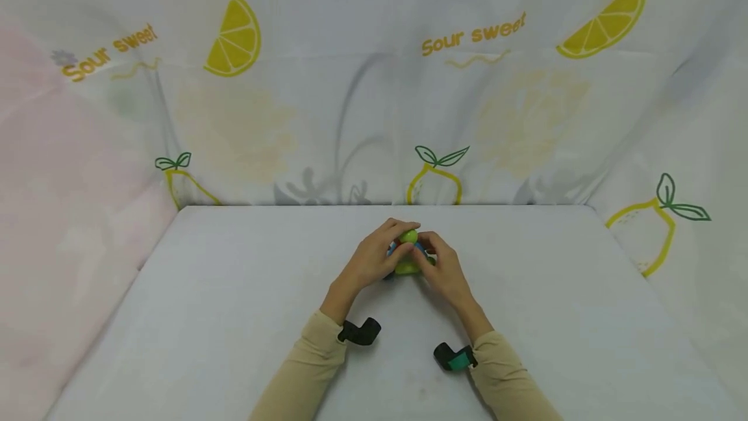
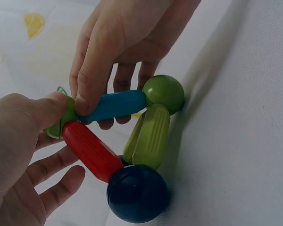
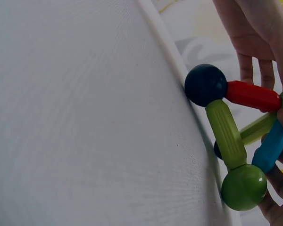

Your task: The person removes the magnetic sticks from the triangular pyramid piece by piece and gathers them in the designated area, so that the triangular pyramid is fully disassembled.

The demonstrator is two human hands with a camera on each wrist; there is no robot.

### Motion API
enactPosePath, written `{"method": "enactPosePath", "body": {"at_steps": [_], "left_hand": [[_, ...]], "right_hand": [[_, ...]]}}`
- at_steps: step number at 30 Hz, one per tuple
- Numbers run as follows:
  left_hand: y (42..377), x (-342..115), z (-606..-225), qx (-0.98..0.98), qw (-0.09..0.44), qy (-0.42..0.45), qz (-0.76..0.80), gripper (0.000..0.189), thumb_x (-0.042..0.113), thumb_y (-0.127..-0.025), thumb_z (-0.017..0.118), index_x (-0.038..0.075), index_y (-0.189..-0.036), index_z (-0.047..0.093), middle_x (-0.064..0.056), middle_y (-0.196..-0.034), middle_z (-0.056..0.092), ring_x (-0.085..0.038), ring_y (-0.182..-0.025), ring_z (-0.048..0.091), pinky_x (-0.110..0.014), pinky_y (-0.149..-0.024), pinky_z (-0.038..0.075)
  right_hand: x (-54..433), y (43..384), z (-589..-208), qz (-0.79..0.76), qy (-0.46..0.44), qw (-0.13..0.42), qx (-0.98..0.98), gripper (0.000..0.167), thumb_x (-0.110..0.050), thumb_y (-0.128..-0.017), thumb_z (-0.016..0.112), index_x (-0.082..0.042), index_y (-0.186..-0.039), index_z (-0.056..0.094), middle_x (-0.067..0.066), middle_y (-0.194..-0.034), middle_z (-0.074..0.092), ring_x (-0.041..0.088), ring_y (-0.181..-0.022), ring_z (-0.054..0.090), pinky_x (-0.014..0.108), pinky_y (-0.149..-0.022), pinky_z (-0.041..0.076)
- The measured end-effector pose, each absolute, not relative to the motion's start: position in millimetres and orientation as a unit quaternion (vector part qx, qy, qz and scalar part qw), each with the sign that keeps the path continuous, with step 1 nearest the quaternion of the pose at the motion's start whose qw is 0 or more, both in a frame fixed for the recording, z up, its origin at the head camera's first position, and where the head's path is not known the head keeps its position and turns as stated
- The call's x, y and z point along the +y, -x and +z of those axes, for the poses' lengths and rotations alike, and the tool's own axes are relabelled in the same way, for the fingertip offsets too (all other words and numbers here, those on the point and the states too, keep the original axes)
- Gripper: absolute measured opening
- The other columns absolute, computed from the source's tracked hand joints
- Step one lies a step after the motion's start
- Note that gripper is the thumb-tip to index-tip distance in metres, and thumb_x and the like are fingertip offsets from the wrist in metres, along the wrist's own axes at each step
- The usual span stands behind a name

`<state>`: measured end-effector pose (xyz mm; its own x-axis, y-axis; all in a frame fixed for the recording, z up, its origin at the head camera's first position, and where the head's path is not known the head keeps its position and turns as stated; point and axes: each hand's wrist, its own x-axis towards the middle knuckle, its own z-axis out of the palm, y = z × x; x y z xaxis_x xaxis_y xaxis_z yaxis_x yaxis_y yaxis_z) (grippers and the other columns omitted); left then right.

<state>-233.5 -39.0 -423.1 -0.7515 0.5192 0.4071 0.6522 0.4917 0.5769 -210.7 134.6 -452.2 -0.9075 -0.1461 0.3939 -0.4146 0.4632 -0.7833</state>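
A small frame of toy building rods and balls stands on the table, held between both hands. My left hand (image 1: 374, 257) pinches the upper green ball (image 1: 408, 236) with thumb and fingers. Across from it, my right hand (image 1: 445, 271) grips the blue rod (image 2: 115, 105) close to that ball. From the upper ball the red rod (image 2: 92, 150) slopes down to a dark blue ball (image 2: 137, 193). A yellow-green rod (image 3: 226, 134) joins this dark blue ball to the lower green ball (image 3: 244, 187). Another dark blue ball (image 3: 217, 150) is mostly hidden behind.
The white table (image 1: 234, 317) stretches out around the hands. Behind it hangs a pale cloth (image 1: 374, 83) printed with lemons. Each wrist bears a black camera mount (image 1: 361, 331).
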Motion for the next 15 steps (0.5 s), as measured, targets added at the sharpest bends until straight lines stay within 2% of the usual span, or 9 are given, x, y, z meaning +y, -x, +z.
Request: {"method": "enactPosePath", "body": {"at_steps": [7,15], "left_hand": [[233.2,-37.1,-424.3,-0.853,0.087,0.344,-0.384,0.036,0.021,-0.095,0.057,0.015,-0.13,0.054,-0.001,-0.116,0.057,-0.01,-0.089,0.056,-0.034,-0.078,0.051],[233.3,-37.0,-424.3,-0.845,0.093,0.346,-0.397,0.036,0.019,-0.094,0.057,0.012,-0.129,0.054,-0.004,-0.118,0.058,-0.012,-0.089,0.057,-0.037,-0.078,0.052]], "right_hand": [[135.0,210.7,-453.7,0.493,-0.162,0.137,-0.844,0.021,-0.018,-0.094,0.059,-0.005,-0.11,0.059,0.01,-0.104,0.066,0.023,-0.095,0.063,0.042,-0.086,0.05],[134.9,210.6,-453.4,0.504,-0.16,0.131,-0.838,0.024,-0.019,-0.095,0.058,-0.006,-0.114,0.059,0.01,-0.109,0.066,0.024,-0.098,0.062,0.044,-0.089,0.049]]}}
